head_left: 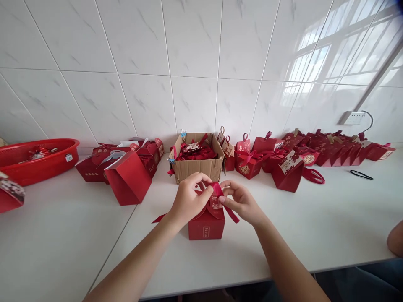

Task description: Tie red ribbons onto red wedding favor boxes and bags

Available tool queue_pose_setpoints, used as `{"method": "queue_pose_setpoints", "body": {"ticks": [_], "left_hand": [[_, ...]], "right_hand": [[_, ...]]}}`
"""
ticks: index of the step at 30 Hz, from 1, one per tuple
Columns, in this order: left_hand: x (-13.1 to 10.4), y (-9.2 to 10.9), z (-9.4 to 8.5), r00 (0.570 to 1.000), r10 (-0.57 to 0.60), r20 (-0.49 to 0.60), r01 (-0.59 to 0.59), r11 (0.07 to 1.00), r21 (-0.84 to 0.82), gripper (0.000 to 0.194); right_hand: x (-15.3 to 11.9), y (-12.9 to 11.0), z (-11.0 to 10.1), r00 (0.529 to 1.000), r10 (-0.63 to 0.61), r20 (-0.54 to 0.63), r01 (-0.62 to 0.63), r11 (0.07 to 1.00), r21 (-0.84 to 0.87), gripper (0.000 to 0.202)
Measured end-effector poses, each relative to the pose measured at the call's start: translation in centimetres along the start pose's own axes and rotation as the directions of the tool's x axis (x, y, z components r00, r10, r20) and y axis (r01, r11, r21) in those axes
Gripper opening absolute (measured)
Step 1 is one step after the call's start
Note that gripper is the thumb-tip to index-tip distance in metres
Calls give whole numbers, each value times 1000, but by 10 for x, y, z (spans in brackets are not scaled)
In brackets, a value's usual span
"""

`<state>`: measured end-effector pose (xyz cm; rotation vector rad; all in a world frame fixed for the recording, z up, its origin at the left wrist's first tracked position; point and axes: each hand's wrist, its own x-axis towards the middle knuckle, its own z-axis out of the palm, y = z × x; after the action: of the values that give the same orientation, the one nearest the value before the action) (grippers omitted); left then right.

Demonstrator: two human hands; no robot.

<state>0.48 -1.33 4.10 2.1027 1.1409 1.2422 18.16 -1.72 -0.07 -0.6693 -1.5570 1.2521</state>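
A small red gift box [206, 226] with pale printing stands upright on the white table in front of me. Dark pink ribbon [216, 188] runs over its top, with loose tails hanging out on both sides. My left hand [195, 195] pinches the ribbon at the top from the left, thumb against fingers. From the right, my right hand [239, 201] closes its thumb and fingers on the same ribbon beside the box's lid flap. The fingers partly hide the ribbon's loop.
Behind the box stands a cardboard carton [198, 170] of ribbons and tags. Red boxes [129, 178] sit at left near a red plastic basin [37, 163]. More red gift boxes [288, 172] line the wall at right, near a black loop [361, 175]. Part of another person's arm [396, 239] shows far right.
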Motion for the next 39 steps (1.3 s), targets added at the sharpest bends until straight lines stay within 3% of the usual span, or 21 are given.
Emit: {"method": "queue_pose_setpoints", "body": {"ticks": [4, 7, 11, 16, 19, 24, 29, 34, 39], "left_hand": [[0, 4, -4, 999, 46, 28, -47, 999, 11, 4], [1, 4, -14, 991, -107, 86, 111, 993, -42, 12], [-6, -13, -32, 915, -392, 94, 398, 915, -61, 11], [-24, -40, -36, 815, -525, 245, 556, 828, -74, 33], [-28, -40, -30, 771, -523, 363, 604, 780, -161, 30], [-31, -28, -25, 751, -479, 455, 633, 718, -289, 18], [-34, -33, -29, 763, -465, 450, 623, 714, -319, 24], [-31, -45, -28, 782, -454, 427, 603, 726, -331, 29], [-30, -42, -38, 777, -435, 455, 598, 735, -319, 30]], "right_hand": [[2, 5, 8, 998, -48, -29, 41, 980, -194, 22], [3, 6, 11, 994, -85, -66, 66, 967, -245, 25], [3, 6, 11, 988, -133, -79, 112, 967, -231, 19], [0, 9, 16, 998, -52, -26, 47, 988, -147, 20], [0, 11, 18, 998, -41, -38, 35, 990, -139, 22], [0, 9, 18, 997, 48, -66, -52, 997, -55, 23], [-3, 5, 19, 995, 70, -71, -71, 997, -14, 23], [-5, 6, 20, 997, 52, -51, -58, 990, -130, 23], [-4, 5, 29, 987, 64, -150, -90, 981, -171, 19]]}}
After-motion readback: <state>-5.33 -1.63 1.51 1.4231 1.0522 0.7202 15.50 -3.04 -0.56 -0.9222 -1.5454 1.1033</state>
